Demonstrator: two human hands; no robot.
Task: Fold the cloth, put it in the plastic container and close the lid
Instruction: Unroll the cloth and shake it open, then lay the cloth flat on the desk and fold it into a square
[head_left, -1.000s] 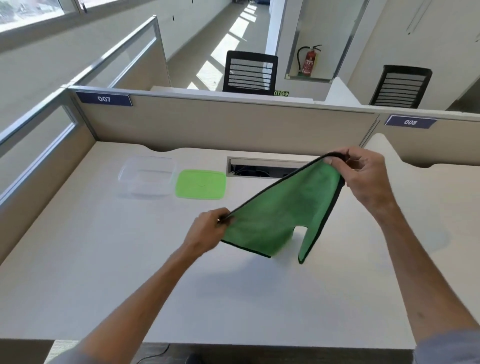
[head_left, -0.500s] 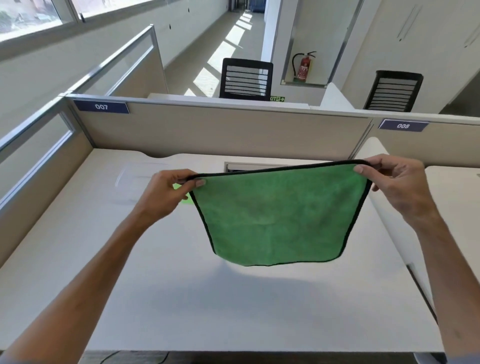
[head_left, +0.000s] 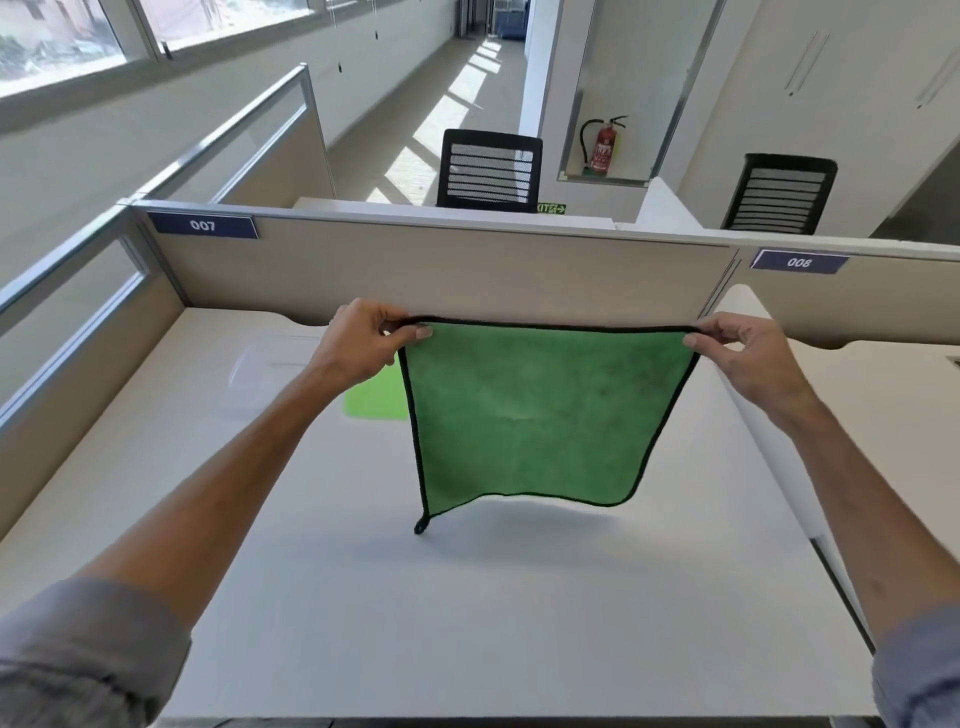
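A green cloth (head_left: 540, 415) with black trim hangs flat and spread out above the white desk (head_left: 467, 597). My left hand (head_left: 363, 343) pinches its top left corner, my right hand (head_left: 748, 353) its top right corner. A small loop dangles from the lower left corner. The clear plastic container (head_left: 270, 364) stands on the desk at the left, partly behind my left hand. Its green lid (head_left: 374, 400) lies beside it, half hidden by the cloth and my wrist.
Beige partition walls (head_left: 467, 265) close the desk at the back and left, with labels 007 and 008. A white divider edge (head_left: 779, 467) runs along the right side. Two black chairs stand beyond the partition.
The cloth went from a slack diagonal hold to stretched flat between both hands. My left hand rose to the level of the right, and both hands lifted towards the back partition.
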